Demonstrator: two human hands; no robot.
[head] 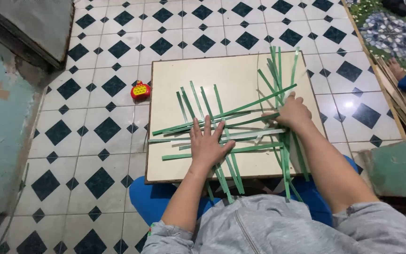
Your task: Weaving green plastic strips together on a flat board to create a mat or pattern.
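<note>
Head view: hands (pixel 206 146) (pixel 293 112) on board-centred strips (pixel 222 123)

No packages, labels, signs or screens in view

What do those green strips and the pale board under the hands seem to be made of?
The green strips look like thin, flat dyed plant fibre or perhaps plastic: uniform width, matte, slightly bowed. The board looks like laminated wood: smooth cream face, dark worn edge. Both hands, left and right, press flat on the strips.
</note>
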